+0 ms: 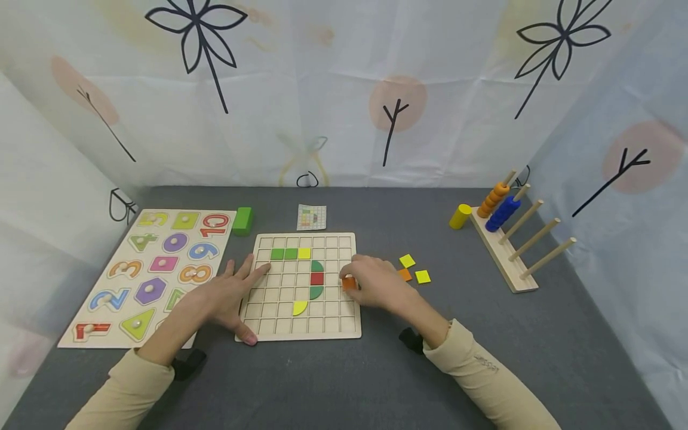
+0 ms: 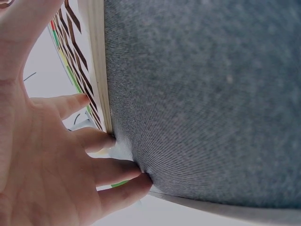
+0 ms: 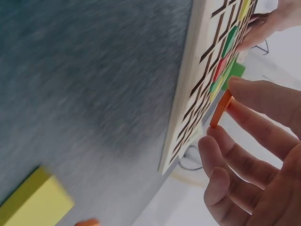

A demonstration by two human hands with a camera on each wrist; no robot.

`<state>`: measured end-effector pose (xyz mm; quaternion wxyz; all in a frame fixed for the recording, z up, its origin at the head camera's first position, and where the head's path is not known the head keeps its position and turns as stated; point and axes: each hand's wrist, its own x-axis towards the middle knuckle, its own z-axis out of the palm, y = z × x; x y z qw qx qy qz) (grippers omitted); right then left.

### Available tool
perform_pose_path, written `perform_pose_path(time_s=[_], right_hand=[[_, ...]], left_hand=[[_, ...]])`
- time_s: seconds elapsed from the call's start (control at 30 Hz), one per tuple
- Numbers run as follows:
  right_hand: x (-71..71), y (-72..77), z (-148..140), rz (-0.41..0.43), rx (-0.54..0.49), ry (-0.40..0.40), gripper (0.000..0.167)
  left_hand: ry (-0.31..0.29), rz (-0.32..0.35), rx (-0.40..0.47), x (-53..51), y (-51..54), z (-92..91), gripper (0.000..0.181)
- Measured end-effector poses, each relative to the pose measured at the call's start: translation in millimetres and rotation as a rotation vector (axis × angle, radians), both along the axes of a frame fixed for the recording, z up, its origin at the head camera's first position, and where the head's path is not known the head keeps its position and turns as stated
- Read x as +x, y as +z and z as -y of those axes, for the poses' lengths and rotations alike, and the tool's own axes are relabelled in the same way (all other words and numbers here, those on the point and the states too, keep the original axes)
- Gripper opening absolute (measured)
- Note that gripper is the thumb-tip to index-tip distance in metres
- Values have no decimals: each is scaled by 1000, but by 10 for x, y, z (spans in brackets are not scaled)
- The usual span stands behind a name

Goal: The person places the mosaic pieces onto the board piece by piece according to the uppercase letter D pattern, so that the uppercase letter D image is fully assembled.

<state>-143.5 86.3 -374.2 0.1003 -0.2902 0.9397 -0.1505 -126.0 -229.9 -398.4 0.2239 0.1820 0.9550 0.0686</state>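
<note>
A wooden grid board carries green, yellow and red tiles in some of its cells. Spread out, my left hand rests on the board's left edge, thumb at its near left corner; the left wrist view shows its fingers straight beside the board's side. My right hand is over the board's right edge, pinching an orange tile between thumb and fingers. In the right wrist view the orange tile is tilted, held above the board's surface.
Right of the board lie yellow tiles and an orange tile. A number puzzle board, green block and small pattern card stand left and behind. A yellow cylinder and bead rack are at right.
</note>
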Motion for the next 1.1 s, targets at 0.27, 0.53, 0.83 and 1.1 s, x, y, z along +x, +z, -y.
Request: perform_pose_path(time_s=[0.27,0.53,0.83,1.1], right_hand=[[19,32,243,18,-33,58,21],[65,7,498,-39,-41,171,14],[132,-107,792,-45,3,235,17],[156,-185,925,-53,17,247,18]], left_hand=[[1,0,-1,-6,-6,-5,150],[1,2,-7,-15,7,-14,150],[-2,1,8,-11,3,1,151],[8,14,1,-5,11,-5,150]])
